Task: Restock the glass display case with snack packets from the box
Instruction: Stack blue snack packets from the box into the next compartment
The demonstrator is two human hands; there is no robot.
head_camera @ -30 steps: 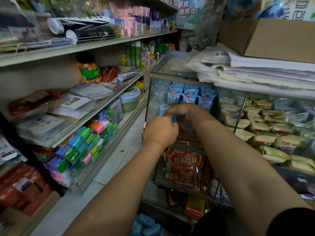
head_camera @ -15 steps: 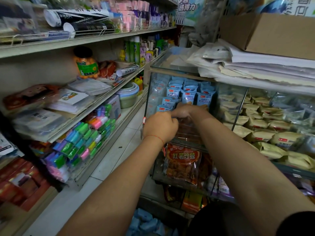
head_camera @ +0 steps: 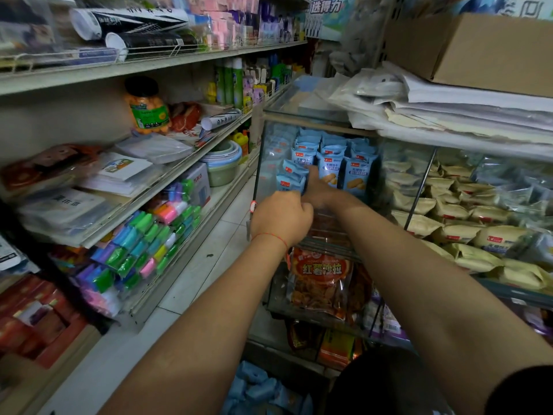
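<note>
Stocking step in hand, by my reading: both hands work at the case (head_camera: 270,163) mid-frame, setting blue packets (head_camera: 291,181) into its upper compartment. Left hand (head_camera: 281,218) is curled into a fist just below the front two packets; its fingers face away, so whether they hold anything cannot be told. Right hand (head_camera: 318,191) reaches further in, fingers bent against the packets' right side and seemingly gripping them, though blur hides the exact hold. Behind stand rows of upright blue packets (head_camera: 357,172), filling the back of the compartment. More blue packets (head_camera: 254,384) lie at bottom centre, probably the supply; the box itself is not clear. Next move likely calls for seating the front pair upright beside the rows, then drawing both hands out. Room is tight: glass wall at left, shelf edge (head_camera: 324,244) below the wrists, a metal upright (head_camera: 419,190) at right.
</note>
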